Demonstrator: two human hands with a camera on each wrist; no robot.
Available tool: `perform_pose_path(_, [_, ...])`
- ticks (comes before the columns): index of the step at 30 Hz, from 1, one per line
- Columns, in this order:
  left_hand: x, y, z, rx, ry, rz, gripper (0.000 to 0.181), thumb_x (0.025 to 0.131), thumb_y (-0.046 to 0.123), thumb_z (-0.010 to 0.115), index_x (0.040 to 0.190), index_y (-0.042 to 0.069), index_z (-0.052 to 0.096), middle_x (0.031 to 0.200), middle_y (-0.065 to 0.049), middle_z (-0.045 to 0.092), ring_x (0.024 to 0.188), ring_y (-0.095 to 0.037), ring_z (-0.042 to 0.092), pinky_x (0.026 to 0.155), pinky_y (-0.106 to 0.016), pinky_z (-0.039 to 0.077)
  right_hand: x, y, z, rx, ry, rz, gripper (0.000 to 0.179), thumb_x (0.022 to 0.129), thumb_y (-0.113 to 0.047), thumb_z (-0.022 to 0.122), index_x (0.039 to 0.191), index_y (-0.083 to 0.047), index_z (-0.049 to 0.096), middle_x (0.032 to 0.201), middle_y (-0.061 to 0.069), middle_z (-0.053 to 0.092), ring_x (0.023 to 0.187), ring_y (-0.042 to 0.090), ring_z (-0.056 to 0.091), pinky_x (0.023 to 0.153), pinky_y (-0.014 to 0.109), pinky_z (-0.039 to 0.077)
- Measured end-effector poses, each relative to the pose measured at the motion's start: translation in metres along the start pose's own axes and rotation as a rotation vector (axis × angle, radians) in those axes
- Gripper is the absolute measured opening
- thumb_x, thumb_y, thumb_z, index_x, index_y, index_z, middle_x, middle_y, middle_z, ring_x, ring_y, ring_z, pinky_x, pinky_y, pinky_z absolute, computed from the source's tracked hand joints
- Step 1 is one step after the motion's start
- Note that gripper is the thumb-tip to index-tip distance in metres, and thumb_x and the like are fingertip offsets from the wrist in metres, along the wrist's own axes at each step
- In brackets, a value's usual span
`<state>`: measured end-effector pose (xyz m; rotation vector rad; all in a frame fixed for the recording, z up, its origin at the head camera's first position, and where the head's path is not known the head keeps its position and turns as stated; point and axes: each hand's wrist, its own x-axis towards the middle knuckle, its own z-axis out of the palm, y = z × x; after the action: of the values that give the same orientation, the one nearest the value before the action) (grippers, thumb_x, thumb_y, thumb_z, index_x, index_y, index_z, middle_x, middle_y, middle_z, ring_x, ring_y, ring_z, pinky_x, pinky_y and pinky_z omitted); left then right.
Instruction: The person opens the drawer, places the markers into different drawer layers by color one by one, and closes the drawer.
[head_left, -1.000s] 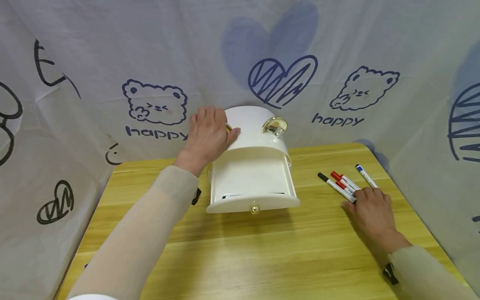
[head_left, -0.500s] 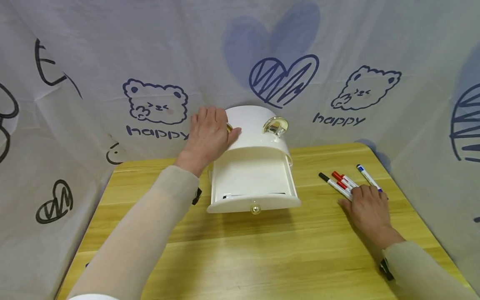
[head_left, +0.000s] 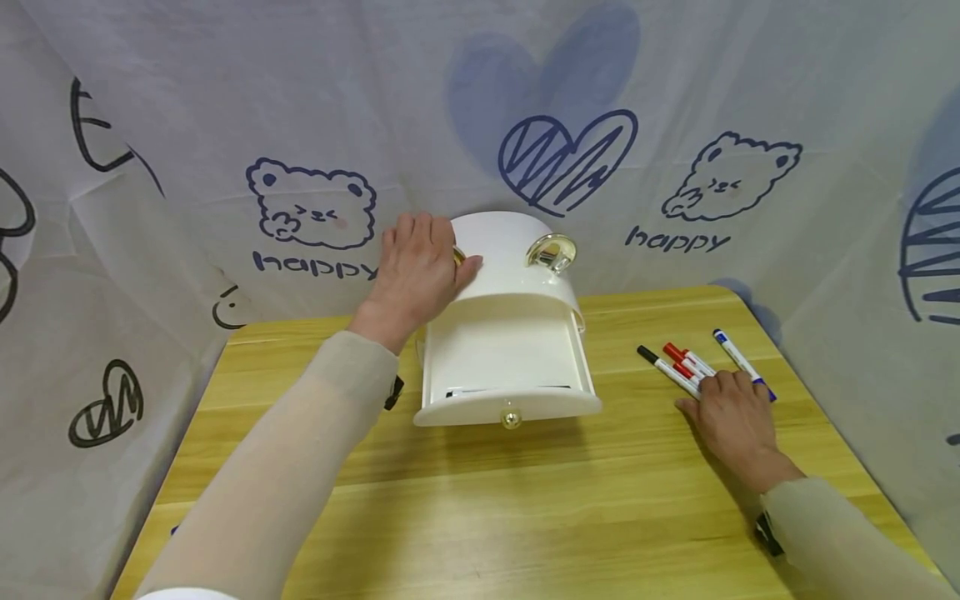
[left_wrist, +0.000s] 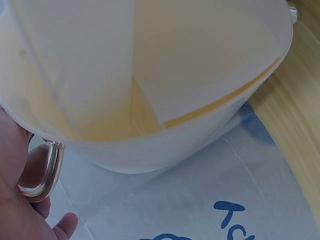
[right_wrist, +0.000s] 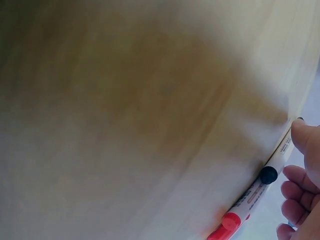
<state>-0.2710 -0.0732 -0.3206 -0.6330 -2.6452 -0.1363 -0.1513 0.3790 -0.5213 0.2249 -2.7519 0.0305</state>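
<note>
At the table's back stands a white rounded drawer box (head_left: 498, 250) with gold ring handles on its sides. My left hand (head_left: 412, 267) grips the handle at its left; the left wrist view shows fingers curled round the gold handle (left_wrist: 52, 170). Its front drawer (head_left: 506, 404) is pulled out, with a thin dark-ended item (head_left: 453, 393) lying behind the front. Over on the right, my right hand (head_left: 735, 421) rests over the ends of a black-capped marker (head_left: 667, 369) and red markers (head_left: 697, 362). Its thumb lies beside the black marker (right_wrist: 280, 155), fingers loosely bent; no pinch shows.
A blue marker (head_left: 738, 358) lies apart, right of the others. A small blue tip (head_left: 174, 529) shows beside my left sleeve. The wooden table (head_left: 465, 517) is walled in by printed white cloth (head_left: 420, 100) at the back and sides.
My right hand has shifted slightly left, uncovering the blue marker's near end. The markers lie about where they were. My left hand and the drawer box have not moved.
</note>
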Motion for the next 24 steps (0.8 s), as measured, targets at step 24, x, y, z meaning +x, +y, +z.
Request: perform_pose_path(24, [0.0, -0.001, 0.001, 0.002, 0.022, 0.014, 0.051, 0.107, 0.052, 0.054, 0.096, 0.006, 0.036, 0.092, -0.011, 0.033, 0.09, -0.032, 0.032, 0.081, -0.043, 0.026, 0.014, -0.011, 0.006, 0.0, -0.017, -0.028, 0.043, 0.093, -0.033, 0.079, 0.079, 0.0, 0.055, 0.085, 0.021, 0.06, 0.089, 0.045, 0.055, 0.072, 0.058, 0.041])
